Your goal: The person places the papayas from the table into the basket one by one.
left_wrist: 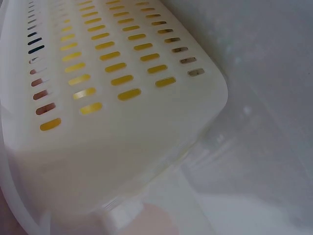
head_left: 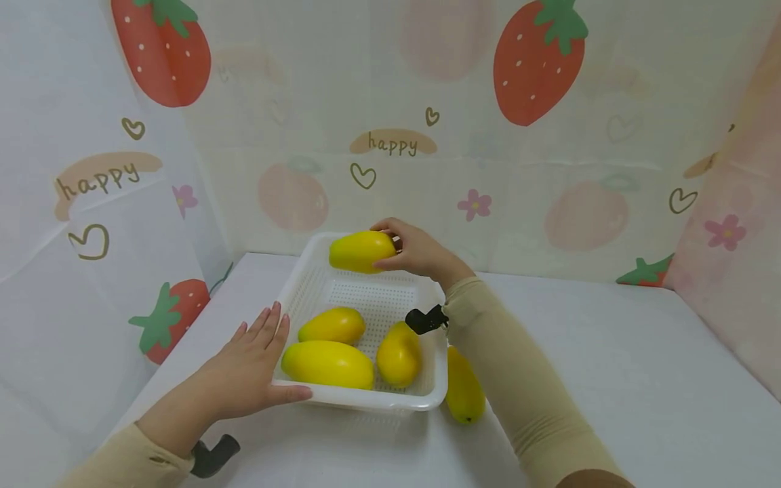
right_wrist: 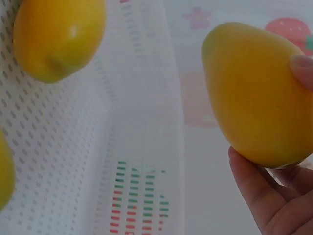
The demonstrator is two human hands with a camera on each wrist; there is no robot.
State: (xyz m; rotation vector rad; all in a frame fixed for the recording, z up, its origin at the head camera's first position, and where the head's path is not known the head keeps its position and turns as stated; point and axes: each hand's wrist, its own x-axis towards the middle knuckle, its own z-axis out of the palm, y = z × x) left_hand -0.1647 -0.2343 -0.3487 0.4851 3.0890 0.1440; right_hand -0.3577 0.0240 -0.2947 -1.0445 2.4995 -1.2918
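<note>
In the head view my right hand [head_left: 421, 252] grips a yellow mango [head_left: 360, 252] by its right end, above the far end of a white plastic basket [head_left: 438, 379]. The right wrist view shows thumb and fingers on opposite sides of this mango [right_wrist: 257, 93]. My left hand [head_left: 244, 369] rests at the basket's near left corner, fingers straight along the left rim and thumb over the near rim. Inside the basket lie three mangoes: one at the front [head_left: 329, 364], one behind it [head_left: 332, 325] and one on the right [head_left: 399, 356].
Another mango [head_left: 465, 390] lies on the white table [head_left: 610, 366] just right of the basket, partly covered by the right sleeve. Printed cloth walls [head_left: 390, 81] stand behind and at both sides. The left wrist view shows the basket's slotted outer wall [left_wrist: 112, 127].
</note>
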